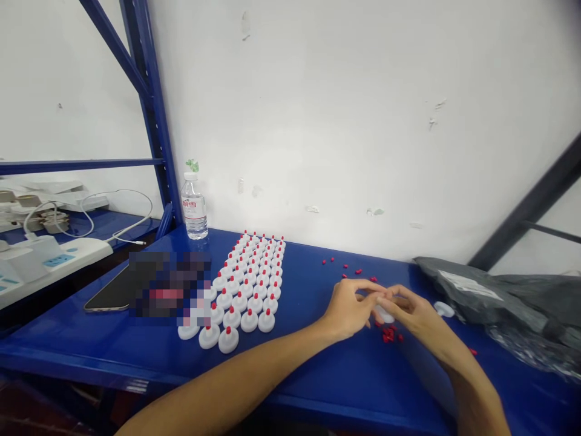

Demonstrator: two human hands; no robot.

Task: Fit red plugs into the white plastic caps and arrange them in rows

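Observation:
Above the right part of the blue table, my left hand (351,306) and my right hand (408,309) meet at the fingertips around a white round cap (385,314). Fingers hide most of this cap, so I cannot tell whether a red tip is on it. Both hands are closed on it. Just below them lies a small heap of red tips (389,333). To the left stand rows of white caps (228,340), each with a red tip pointing up. Beyond my right hand sits another white cap (443,309).
More red tips (358,271) are scattered near the wall. A grey plastic bag (512,303) covers the table's right side. A water bottle (194,209) stands at the back left, with a phone (111,290) nearer. A power strip (68,257) lies on the neighbouring shelf.

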